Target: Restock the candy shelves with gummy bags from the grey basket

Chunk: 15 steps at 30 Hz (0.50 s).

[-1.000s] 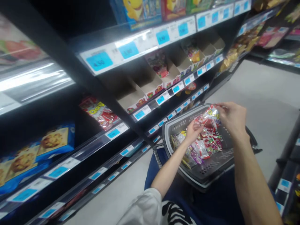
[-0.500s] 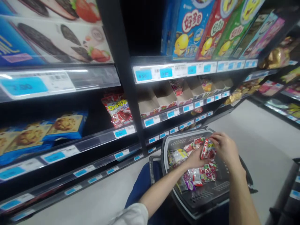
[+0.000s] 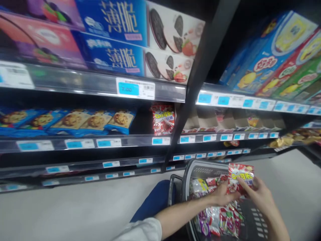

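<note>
Shelves (image 3: pixel 139 140) across upper frame | our left hand (image 3: pixel 222 195) and right hand (image 3: pixel 262 197) grasp packet (image 3: pixel 239 172), lower right, over basket (image 3: pixel 186 184) | its front now faces us, readable

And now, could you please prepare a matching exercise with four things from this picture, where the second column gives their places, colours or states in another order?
1. Red bag at the picture's right
2. Basket
3. Blue cookie packs
4. Left sleeve

A. in a row on a shelf
B. white
C. held between left hand and right hand
D. grey, with packets inside

Pairs: 1-C, 2-D, 3-A, 4-B
</note>
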Motion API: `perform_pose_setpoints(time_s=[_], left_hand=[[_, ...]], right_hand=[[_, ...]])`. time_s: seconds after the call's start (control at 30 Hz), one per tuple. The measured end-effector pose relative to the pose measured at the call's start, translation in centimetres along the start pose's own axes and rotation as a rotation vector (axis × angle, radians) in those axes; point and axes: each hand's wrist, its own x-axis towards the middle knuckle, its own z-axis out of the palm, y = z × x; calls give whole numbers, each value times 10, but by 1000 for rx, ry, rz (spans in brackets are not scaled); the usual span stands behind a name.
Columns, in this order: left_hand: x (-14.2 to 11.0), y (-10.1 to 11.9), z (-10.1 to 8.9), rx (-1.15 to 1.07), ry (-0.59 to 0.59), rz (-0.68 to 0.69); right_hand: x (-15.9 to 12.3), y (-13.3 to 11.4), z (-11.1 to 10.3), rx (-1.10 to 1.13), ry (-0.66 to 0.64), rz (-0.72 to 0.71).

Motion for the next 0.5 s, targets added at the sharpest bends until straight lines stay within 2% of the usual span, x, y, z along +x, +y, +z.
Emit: perform_pose_setpoints(time_s=[0.03,0.1,0.2,0.27,0.33,0.4,0.5], left_hand=[[-1,6,1,-36,42,25],[-3,20,1,-105,67,54],[-8,44,-6,-250,4,94],[-18,59,-17,-302,-26,124],[-35,71,-34,-226,-9,114],[-59,81,-53,-70,79,55],[-105,92,-81,163,225,-53]], right_hand=[[-1,-4,-1,41,-62,15],[-5,-14,-2,107,-95,42],[-13,-34,-4,255,-46,66],[-19,-46,-2,350,-65,102],[-26,-56,7,382,-101,171],[-35,-66,23,405,-156,195],[-55,-83,62,504,-260,80]])
